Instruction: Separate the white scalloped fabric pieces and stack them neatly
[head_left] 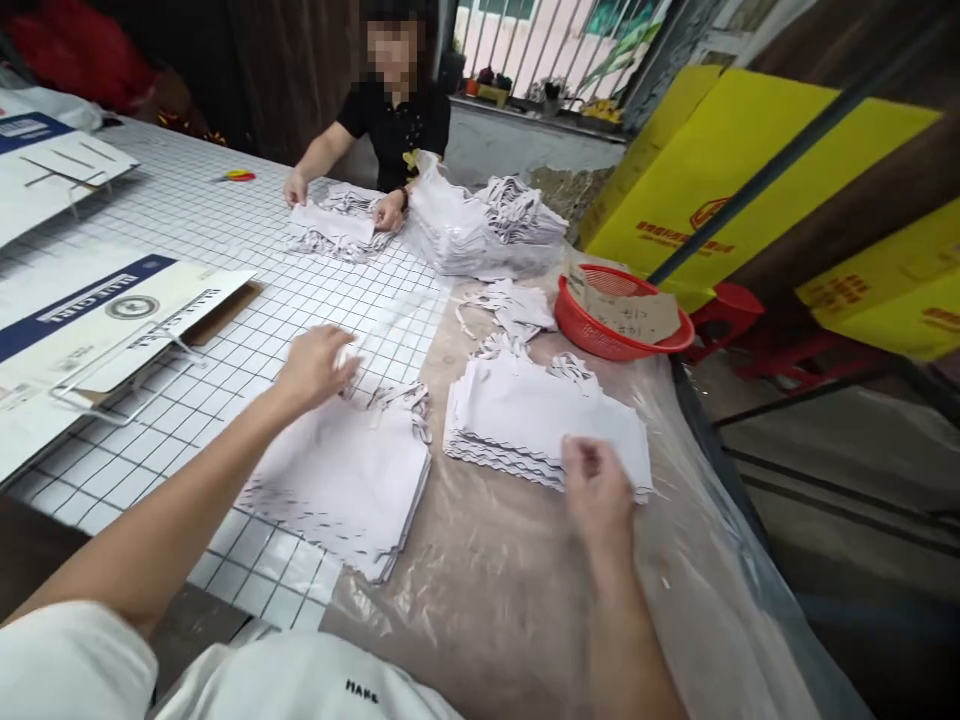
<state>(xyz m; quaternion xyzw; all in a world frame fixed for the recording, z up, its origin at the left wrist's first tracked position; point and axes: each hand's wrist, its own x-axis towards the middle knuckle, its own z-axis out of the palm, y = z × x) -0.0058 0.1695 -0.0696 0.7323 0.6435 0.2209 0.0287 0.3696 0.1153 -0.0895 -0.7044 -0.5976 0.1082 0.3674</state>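
Observation:
My left hand [319,372] hovers over the upper part of a stack of white fabric pieces [345,470], its fingers slightly blurred, bent and apart. Thin straps lie bunched along that stack's far edge, and the near edge is wavy. To the right is a second layered stack of white fabric pieces [540,400], also with straps at its far side. At the front edge of this stack, my right hand [600,495] has its fingers curled together in a pinch on the top white fabric piece. The fingertips are partly hidden.
Across the table [465,560], a person in black handles white pieces [337,225] beside a plastic-wrapped pile [465,225]. A red basket [611,340] holding cardboard stands at the right edge. Printed cartons [112,320] with wire handles lie left; a small yellow-red tool [240,176] is farther back.

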